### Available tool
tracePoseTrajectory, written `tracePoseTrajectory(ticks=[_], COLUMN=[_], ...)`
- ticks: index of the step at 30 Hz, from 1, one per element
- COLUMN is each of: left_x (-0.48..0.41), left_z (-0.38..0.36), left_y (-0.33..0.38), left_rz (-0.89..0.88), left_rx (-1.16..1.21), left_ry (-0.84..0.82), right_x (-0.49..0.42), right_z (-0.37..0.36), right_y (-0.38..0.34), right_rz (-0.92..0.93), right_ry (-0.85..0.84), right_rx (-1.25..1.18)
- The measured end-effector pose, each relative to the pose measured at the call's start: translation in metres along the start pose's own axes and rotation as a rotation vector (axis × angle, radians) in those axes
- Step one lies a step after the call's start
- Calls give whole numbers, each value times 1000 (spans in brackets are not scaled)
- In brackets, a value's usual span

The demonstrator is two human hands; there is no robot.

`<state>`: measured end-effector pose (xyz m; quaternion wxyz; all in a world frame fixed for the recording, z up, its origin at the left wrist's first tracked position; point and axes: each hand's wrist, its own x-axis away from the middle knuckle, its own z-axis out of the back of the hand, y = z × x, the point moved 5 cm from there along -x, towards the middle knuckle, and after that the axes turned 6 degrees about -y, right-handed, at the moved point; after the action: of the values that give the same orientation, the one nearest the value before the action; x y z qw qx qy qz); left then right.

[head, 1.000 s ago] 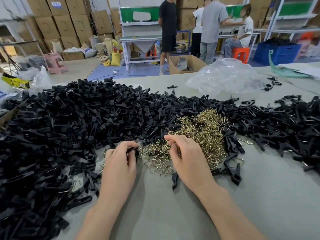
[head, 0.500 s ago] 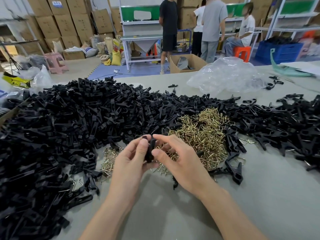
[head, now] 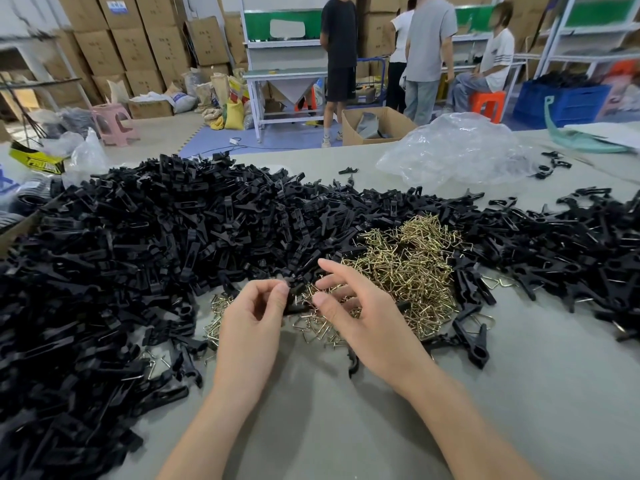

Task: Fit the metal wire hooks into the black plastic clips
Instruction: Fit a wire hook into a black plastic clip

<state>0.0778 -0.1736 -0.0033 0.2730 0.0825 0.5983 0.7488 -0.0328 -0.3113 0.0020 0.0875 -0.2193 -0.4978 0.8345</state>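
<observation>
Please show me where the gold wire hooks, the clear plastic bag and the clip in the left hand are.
wire hooks (head: 408,258): head view, middle of the gold pile.
plastic bag (head: 453,150): head view, middle of the crumpled bag.
clip (head: 296,301): head view, black body pinched by the left hand (head: 252,320).

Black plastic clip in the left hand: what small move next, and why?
Probably the right hand should pinch one hook from the heap of brass-coloured wire hooks beneath its spread, empty fingers; the left hand pinches the black plastic clip, in which no hook shows.
</observation>
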Motion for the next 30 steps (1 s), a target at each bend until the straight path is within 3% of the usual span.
tracePoseTrajectory(ticks=[7, 15, 24, 30], left_x=[-4, -16, -9, -12], left_z=[21, 23, 26, 36], left_y=[-1, -10, -3, -7], left_rz=[-120, -67, -127, -109], left_rx=[-708, -957, -737, -490], left_ry=[114, -121, -47, 115], right_x=[1, 0, 1, 1], right_z=[12, 22, 22, 22], right_y=[4, 9, 8, 7], right_rz=[-22, -61, -61, -62], right_ry=[152, 261, 265, 259], right_rx=[-44, -106, -75, -56])
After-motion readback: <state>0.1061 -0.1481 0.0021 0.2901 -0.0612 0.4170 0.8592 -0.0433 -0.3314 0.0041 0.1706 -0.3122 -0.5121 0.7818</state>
